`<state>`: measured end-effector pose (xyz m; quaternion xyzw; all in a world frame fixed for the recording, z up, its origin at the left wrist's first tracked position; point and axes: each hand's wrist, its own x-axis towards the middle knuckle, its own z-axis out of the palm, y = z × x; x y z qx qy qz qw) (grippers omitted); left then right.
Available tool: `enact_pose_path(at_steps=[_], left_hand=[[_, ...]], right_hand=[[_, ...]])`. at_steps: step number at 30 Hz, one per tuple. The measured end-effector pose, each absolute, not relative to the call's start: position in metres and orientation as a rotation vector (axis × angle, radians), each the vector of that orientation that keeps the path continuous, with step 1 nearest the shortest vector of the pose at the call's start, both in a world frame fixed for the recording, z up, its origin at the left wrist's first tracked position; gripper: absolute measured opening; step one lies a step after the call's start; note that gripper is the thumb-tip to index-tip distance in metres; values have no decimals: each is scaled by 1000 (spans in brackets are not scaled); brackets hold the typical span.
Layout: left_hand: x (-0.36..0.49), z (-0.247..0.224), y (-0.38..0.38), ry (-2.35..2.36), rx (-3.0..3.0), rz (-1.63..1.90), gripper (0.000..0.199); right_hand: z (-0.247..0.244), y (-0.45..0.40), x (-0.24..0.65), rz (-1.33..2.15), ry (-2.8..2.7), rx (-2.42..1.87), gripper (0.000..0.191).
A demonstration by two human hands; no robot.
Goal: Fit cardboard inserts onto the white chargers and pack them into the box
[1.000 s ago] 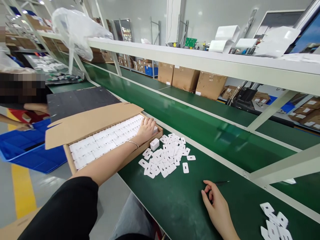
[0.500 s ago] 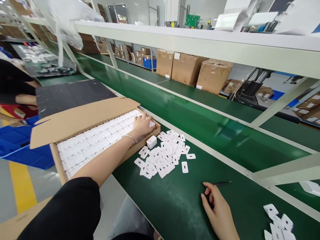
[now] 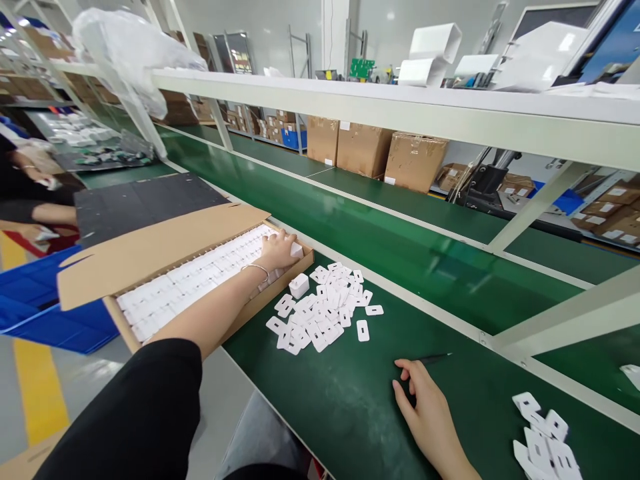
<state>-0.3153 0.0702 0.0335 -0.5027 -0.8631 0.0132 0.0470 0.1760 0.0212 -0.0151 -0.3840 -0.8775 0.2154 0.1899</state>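
My left hand [image 3: 278, 251] reaches into the right end of a long cardboard box [image 3: 120, 319] filled with rows of white blocks [image 3: 170, 293]. Its fingers are bent around a white block [image 3: 297, 251] at the corner. Just outside the box, one white block [image 3: 299, 286] stands on the green table [image 3: 350, 393], beside a loose pile of flat white plates [image 3: 330, 303] with slots. My right hand [image 3: 417, 393] rests on the table with curled fingers; the thumb is apart and nothing shows between them. A thin dark tool [image 3: 434, 358] lies past its fingertips.
More white plates [image 3: 545, 440] lie at the lower right. A white shelf beam [image 3: 350, 103] crosses above the green belt [image 3: 320, 213]. Blue crates [image 3: 65, 327] stand at the left, near another person's arm [image 3: 53, 213]. Slanted posts [image 3: 570, 313] rise at the right.
The camera view has shifted a little. My left hand remains at the box's right end, with more of a white block showing beside its fingers. My right hand looks much the same.
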Motion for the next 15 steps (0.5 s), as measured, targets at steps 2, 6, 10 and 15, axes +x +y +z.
enact_pose_path(at_steps=[2, 6, 10, 15], left_hand=[[-314, 33, 70, -2631, -1537, 46, 70], [-309, 35, 72, -2633, -1529, 82, 69], [-309, 40, 75, -2648, -1546, 166, 76], [-323, 45, 74, -2703, -1629, 262, 99]], right_hand=[[-14, 21, 176, 595, -2476, -1084, 23], [-12, 20, 175, 539, -2493, -1062, 22], [-10, 17, 174, 489, -2494, -1035, 21], [-9, 15, 174, 516, -2483, -1027, 19]])
